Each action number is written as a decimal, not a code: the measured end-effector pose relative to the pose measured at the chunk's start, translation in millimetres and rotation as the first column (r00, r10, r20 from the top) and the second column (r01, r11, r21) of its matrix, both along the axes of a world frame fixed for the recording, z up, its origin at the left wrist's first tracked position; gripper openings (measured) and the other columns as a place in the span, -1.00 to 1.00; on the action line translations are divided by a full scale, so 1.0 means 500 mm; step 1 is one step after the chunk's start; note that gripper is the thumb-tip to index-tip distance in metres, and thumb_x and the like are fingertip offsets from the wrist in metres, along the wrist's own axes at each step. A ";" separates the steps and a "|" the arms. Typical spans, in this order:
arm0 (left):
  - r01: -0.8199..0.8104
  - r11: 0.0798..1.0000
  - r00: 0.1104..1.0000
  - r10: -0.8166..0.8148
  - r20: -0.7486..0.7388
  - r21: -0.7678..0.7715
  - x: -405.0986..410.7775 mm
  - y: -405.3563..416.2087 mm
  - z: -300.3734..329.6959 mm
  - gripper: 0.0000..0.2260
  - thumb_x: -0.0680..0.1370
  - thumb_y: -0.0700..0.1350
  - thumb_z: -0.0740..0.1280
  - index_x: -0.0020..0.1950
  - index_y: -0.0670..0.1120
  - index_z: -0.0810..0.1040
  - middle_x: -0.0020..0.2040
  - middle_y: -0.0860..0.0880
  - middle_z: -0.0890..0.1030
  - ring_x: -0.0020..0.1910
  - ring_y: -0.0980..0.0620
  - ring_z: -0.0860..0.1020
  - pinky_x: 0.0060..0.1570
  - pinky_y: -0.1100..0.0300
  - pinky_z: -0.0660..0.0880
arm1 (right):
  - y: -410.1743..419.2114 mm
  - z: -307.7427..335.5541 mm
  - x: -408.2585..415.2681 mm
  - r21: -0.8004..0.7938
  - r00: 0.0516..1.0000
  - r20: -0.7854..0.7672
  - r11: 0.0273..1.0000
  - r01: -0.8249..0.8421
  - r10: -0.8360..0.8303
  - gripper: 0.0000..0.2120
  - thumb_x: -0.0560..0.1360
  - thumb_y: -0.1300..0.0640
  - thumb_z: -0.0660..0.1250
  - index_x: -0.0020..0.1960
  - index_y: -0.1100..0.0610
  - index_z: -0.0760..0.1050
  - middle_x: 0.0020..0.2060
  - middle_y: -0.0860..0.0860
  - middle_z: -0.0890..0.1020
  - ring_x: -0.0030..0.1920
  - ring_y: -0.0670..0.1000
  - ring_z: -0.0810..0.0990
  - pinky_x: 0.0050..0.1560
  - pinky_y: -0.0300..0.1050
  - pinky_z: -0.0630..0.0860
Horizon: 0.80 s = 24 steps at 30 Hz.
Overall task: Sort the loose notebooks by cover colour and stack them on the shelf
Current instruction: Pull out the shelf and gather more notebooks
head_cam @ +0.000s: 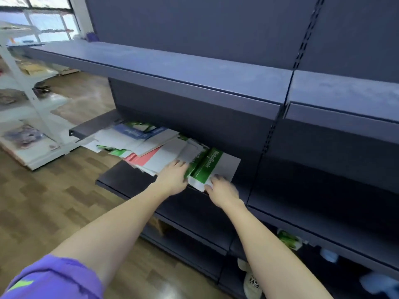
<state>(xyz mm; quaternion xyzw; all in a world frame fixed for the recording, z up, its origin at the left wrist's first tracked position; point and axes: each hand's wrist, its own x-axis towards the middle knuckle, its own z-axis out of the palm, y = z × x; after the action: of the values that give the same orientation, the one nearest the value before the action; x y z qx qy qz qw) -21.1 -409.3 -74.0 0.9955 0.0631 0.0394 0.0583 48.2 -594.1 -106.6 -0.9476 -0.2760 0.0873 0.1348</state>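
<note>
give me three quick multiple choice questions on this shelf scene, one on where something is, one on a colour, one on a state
1. Where do the loose notebooks lie?
A. on the floor
B. on the dark shelf under the long top shelf
C. on the white rack

2. What colour is the cover that reads NoteBook?
A. green
B. yellow
C. black

3. How is the top shelf above the pile?
A. full of boxes
B. bare along its near stretch
C. holding stacked notebooks

Key: 1 B, the pile rests there. 2 A, it is green and white. 3 B, nothing stands there.
</note>
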 end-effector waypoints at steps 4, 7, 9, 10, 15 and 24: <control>0.149 0.989 0.986 -0.147 -0.082 0.019 0.048 -0.003 -0.026 -0.50 0.58 -0.01 0.24 0.51 -0.07 0.33 0.47 -0.12 0.40 0.49 -0.14 0.25 0.47 0.01 0.19 | -0.034 0.006 -0.005 -0.050 0.988 0.041 0.987 0.154 -0.152 -0.62 0.65 -0.05 0.14 0.37 0.13 0.42 0.29 0.12 0.48 0.27 0.19 0.47 0.12 0.00 0.44; 0.207 0.977 0.973 -0.199 -0.118 0.053 0.060 -0.016 -0.050 -0.54 0.62 0.05 0.18 0.51 -0.04 0.33 0.47 -0.14 0.38 0.46 -0.16 0.29 0.49 0.00 0.11 | -0.051 0.007 -0.025 -0.050 0.959 0.064 0.959 0.280 -0.276 -0.65 0.65 -0.01 0.14 0.34 0.15 0.43 0.24 0.12 0.49 0.20 0.21 0.49 0.08 0.00 0.45; 0.248 0.962 0.965 -0.234 -0.120 0.112 0.062 -0.019 -0.055 -0.54 0.62 0.11 0.14 0.49 -0.03 0.36 0.44 -0.14 0.40 0.42 -0.16 0.32 0.49 -0.02 0.11 | -0.061 0.007 -0.042 -0.055 0.932 0.067 0.931 0.361 -0.357 -0.65 0.64 0.03 0.15 0.37 0.14 0.42 0.25 0.12 0.48 0.22 0.22 0.48 0.11 0.01 0.46; 0.275 0.954 0.957 -0.261 -0.123 0.117 0.063 -0.023 -0.056 -0.53 0.62 0.15 0.14 0.48 -0.02 0.37 0.43 -0.13 0.40 0.41 -0.15 0.32 0.47 -0.03 0.15 | -0.066 0.007 -0.050 -0.062 0.919 0.070 0.918 0.392 -0.387 -0.64 0.64 0.04 0.16 0.38 0.14 0.41 0.26 0.12 0.47 0.23 0.22 0.46 0.13 0.02 0.46; 0.441 0.895 0.876 -0.445 -0.186 -0.068 0.061 -0.085 -0.059 -0.50 0.61 0.24 0.19 0.52 0.11 0.35 0.48 -0.10 0.34 0.47 -0.13 0.24 0.37 -0.04 0.31 | -0.092 0.006 -0.089 -0.060 0.860 0.087 0.859 0.509 -0.503 -0.57 0.62 0.08 0.16 0.47 0.14 0.31 0.35 0.13 0.44 0.32 0.22 0.39 0.22 0.07 0.42; 0.382 0.908 0.908 -0.403 -0.112 -0.169 0.074 -0.090 -0.056 -0.59 0.63 0.09 0.25 0.45 0.01 0.41 0.40 -0.05 0.43 0.37 -0.12 0.30 0.31 -0.04 0.31 | -0.132 0.000 -0.105 -0.014 0.686 0.012 0.686 0.727 -0.727 -0.38 0.55 -0.22 0.30 0.45 0.14 0.30 0.38 0.17 0.32 0.33 0.24 0.27 0.29 0.18 0.31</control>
<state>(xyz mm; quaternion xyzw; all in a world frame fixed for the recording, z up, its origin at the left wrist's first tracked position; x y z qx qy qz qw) 15.8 -454.5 -101.9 0.9812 -0.1322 -0.0500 0.1316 -4.3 -660.2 -106.4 -0.9809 0.1223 0.0265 0.1491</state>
